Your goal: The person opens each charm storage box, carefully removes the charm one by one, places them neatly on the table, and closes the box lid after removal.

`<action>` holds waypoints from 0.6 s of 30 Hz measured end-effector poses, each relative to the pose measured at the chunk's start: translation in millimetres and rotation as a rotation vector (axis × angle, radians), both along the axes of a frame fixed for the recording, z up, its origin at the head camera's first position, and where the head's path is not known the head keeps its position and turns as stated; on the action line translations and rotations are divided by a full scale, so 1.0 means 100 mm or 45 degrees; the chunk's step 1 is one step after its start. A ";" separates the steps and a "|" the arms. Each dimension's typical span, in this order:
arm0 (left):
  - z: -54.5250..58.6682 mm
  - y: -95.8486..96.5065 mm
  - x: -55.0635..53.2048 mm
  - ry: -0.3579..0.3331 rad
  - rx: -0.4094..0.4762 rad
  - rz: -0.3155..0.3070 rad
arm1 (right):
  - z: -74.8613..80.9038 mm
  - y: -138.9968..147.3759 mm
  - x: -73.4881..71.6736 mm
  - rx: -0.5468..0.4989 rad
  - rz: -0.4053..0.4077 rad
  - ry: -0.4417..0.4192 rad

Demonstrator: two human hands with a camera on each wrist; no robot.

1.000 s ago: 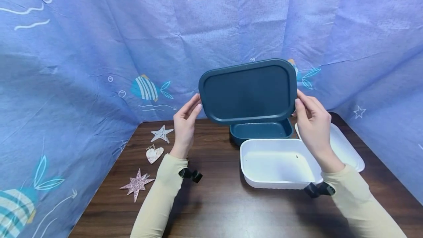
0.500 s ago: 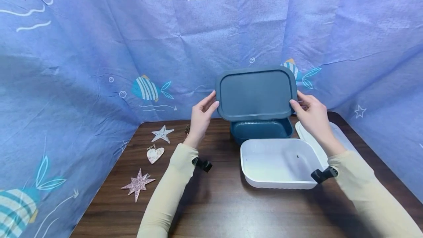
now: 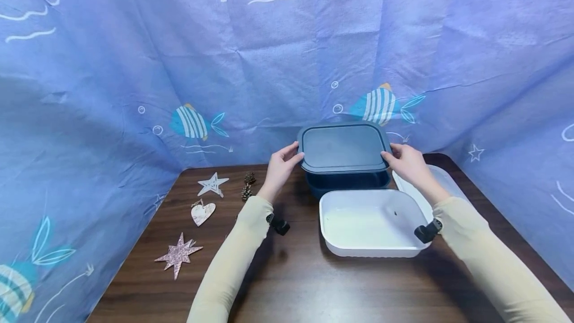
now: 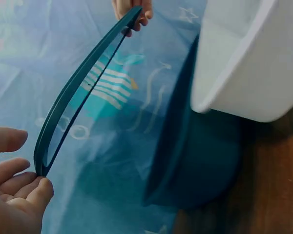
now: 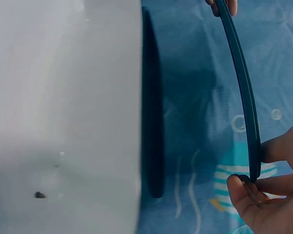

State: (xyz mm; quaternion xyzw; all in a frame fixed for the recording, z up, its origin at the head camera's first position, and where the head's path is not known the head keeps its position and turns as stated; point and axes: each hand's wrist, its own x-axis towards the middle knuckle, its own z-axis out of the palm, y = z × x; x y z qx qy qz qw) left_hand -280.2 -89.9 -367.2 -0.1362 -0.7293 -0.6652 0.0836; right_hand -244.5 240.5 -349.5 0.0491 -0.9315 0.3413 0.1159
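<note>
My two hands hold a dark blue lid by its short ends in the head view. The left hand (image 3: 280,167) pinches the left end of this lid (image 3: 344,148), and the right hand (image 3: 407,161) pinches the right end. Below it stands a dark blue rectangular box (image 3: 349,181), its far part hidden under the lid. In the left wrist view a gap shows between the lid (image 4: 71,92) and the box (image 4: 200,151). The right wrist view has the lid (image 5: 243,83) edge-on, with thumb and fingers (image 5: 278,183) at its lower end.
A white box (image 3: 372,221) stands in front of the blue one, a small dark speck inside. A white lid (image 3: 444,181) lies behind the right forearm. On the left lie a white star (image 3: 213,184), a heart (image 3: 203,213), a pink glitter star (image 3: 178,255) and pine cones (image 3: 247,192).
The lid has come down from in front of the curtain to low over the blue box, tilting flatter. Both hands have lowered with it, and the left hand has shifted right.
</note>
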 end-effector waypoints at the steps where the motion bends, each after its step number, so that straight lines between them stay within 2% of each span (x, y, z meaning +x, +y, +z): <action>1: -0.03 0.00 -0.01 -0.005 -0.011 -0.004 | -0.03 0.00 -0.02 0.003 -0.005 -0.018; 11: -0.30 0.13 -0.11 -0.073 -0.205 -0.038 | -0.26 0.10 -0.14 0.079 0.003 -0.236; 18: -0.36 0.16 -0.16 -0.116 -0.239 -0.034 | -0.32 0.13 -0.19 0.076 0.086 -0.372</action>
